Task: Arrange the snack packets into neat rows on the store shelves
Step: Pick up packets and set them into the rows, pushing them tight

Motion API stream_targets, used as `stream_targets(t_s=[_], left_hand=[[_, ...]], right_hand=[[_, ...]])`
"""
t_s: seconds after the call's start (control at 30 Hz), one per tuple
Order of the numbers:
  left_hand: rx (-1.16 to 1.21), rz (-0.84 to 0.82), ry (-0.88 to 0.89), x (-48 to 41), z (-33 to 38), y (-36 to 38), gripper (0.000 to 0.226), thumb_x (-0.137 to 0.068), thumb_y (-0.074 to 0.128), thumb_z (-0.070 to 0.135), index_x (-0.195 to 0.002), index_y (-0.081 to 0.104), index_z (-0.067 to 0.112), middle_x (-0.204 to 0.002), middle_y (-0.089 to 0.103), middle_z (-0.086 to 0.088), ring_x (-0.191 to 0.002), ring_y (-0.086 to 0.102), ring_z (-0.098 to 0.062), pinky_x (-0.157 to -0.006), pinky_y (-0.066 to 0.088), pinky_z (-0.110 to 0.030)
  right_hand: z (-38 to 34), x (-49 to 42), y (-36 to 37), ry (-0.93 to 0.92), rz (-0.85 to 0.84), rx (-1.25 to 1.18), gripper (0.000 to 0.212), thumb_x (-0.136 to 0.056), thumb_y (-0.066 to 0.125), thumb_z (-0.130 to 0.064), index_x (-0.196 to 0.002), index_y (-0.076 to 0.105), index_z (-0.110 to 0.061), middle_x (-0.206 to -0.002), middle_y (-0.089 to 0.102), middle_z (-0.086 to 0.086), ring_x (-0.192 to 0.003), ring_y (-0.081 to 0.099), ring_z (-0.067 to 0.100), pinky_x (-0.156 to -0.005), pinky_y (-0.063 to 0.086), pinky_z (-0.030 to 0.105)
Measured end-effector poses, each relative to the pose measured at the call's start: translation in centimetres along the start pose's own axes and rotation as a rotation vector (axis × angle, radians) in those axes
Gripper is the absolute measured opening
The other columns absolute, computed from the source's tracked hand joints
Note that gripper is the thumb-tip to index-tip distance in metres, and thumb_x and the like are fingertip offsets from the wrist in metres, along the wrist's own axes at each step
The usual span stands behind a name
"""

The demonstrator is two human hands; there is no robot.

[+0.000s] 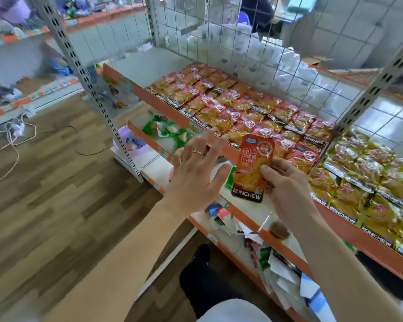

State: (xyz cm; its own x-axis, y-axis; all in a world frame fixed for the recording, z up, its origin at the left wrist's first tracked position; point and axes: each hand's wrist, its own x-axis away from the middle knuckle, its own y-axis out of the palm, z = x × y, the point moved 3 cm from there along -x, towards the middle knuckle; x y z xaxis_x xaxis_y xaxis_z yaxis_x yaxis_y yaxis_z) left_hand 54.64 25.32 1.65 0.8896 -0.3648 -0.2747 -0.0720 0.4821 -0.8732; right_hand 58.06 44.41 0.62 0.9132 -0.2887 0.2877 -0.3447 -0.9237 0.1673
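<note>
Your right hand [286, 182] pinches a red-orange foil snack packet marked KONCHEW [253, 168] by its lower right side, thumb on the front. The packet is upright, in the air just off the front edge of the white shelf with the orange lip [163, 105]. Your left hand [196, 175] is just beside the packet, fingers spread wide and straight, holding nothing; gold ring [197, 152] on one finger. Rows of matching red-gold packets [230, 105] run from the shelf's front edge to its back. Past the grey slotted upright [368, 97] at the right end: yellow-green packets [370, 177]. A wire mesh panel [219, 31] closes the back edge. Shelves below hold green packets [170, 131] and loose mixed wrappers [277, 263]. Cables [9, 140] lie on the wood floor.
</note>
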Motion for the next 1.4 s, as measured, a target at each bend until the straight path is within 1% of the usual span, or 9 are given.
stream_targets(t_s=[0.17,0.27,0.43,0.67,0.87,0.97,1.03,1.2,1.4], left_hand=[[0.022,-0.047,0.039,-5.9,-4.4,1.2,0.058,-0.099,0.024,0.057,-0.153,0.023,0.037,-0.163,0.018,0.005,-0.146,0.012,-0.017,-0.114,0.021,-0.057],[0.031,-0.095,0.083,-9.4,-6.2,2.0,0.058,-0.099,0.027,0.058,-0.153,0.022,0.038,-0.161,0.018,0.007,-0.146,0.013,-0.018,-0.111,0.025,-0.061],[-0.001,-0.092,0.166,-15.3,-8.1,2.8,0.058,-0.100,0.030,0.054,-0.155,0.025,0.036,-0.162,0.020,0.005,-0.144,0.018,-0.022,-0.111,0.014,-0.046],[0.027,-0.107,0.185,-21.9,-9.2,4.4,0.059,-0.099,0.031,0.053,-0.153,0.031,0.030,-0.161,0.022,0.005,-0.144,0.023,-0.023,-0.111,0.026,-0.060],[0.003,-0.141,0.234,-27.2,-9.4,6.3,0.063,-0.095,0.029,0.056,-0.154,0.030,0.034,-0.161,0.024,0.003,-0.146,0.023,-0.022,-0.113,0.022,-0.053],[0.003,-0.194,0.263,-30.4,-9.7,7.4,0.062,-0.097,0.029,0.055,-0.155,0.026,0.035,-0.164,0.019,0.004,-0.148,0.016,-0.020,-0.115,0.016,-0.051],[-0.004,-0.232,0.277,-32.2,-9.9,8.1,0.062,-0.096,0.030,0.054,-0.156,0.024,0.036,-0.164,0.017,0.005,-0.148,0.012,-0.019,-0.116,0.013,-0.048],[-0.048,-0.304,0.358,-36.2,-11.0,10.2,0.064,-0.094,0.029,0.055,-0.155,0.026,0.036,-0.163,0.020,0.004,-0.148,0.016,-0.022,-0.117,0.016,-0.050],[-0.097,-0.426,0.430,-39.7,-12.7,11.9,0.060,-0.100,0.038,0.052,-0.156,0.023,0.037,-0.165,0.015,0.003,-0.149,0.012,-0.022,-0.118,0.014,-0.052]], right_hand=[[-0.5,-5.6,2.2,-0.004,0.063,-0.020,0.009,-0.094,0.066,-0.009,-0.101,0.066,-0.016,-0.088,0.071,0.000,-0.088,0.069,0.021,-0.088,0.055,0.042],[-1.3,-8.7,3.5,0.009,0.117,-0.017,0.011,-0.094,0.065,-0.011,-0.105,0.066,-0.015,-0.098,0.073,0.005,-0.093,0.072,0.024,-0.088,0.057,0.045],[-3.6,-13.6,5.2,-0.040,0.175,0.109,0.009,-0.095,0.067,-0.017,-0.102,0.068,-0.022,-0.094,0.075,-0.002,-0.093,0.072,0.021,-0.092,0.057,0.047],[-5.6,-19.6,5.9,-0.093,0.263,0.248,0.009,-0.092,0.069,-0.014,-0.090,0.070,-0.023,-0.093,0.074,0.000,-0.096,0.070,0.025,-0.093,0.056,0.048],[-6.6,-24.9,5.1,-0.112,0.325,0.352,0.007,-0.091,0.067,-0.015,-0.098,0.070,-0.016,-0.096,0.073,0.003,-0.095,0.069,0.022,-0.086,0.058,0.036],[-7.2,-27.5,4.7,-0.133,0.389,0.431,0.016,-0.091,0.068,-0.015,-0.106,0.070,-0.009,-0.088,0.070,-0.003,-0.082,0.066,0.010,-0.063,0.049,0.010],[-7.5,-28.9,4.6,-0.137,0.425,0.495,0.014,-0.091,0.068,-0.015,-0.104,0.067,-0.011,-0.083,0.067,-0.008,-0.074,0.060,0.001,-0.053,0.041,0.004],[-7.5,-31.8,5.0,-0.121,0.516,0.658,0.019,-0.091,0.068,-0.020,-0.108,0.068,-0.013,-0.094,0.069,0.001,-0.086,0.064,0.015,-0.067,0.045,0.020],[-7.0,-34.1,5.9,-0.072,0.628,0.859,0.021,-0.091,0.068,-0.021,-0.105,0.071,-0.006,-0.097,0.071,0.008,-0.088,0.060,0.018,-0.075,0.040,0.023]])
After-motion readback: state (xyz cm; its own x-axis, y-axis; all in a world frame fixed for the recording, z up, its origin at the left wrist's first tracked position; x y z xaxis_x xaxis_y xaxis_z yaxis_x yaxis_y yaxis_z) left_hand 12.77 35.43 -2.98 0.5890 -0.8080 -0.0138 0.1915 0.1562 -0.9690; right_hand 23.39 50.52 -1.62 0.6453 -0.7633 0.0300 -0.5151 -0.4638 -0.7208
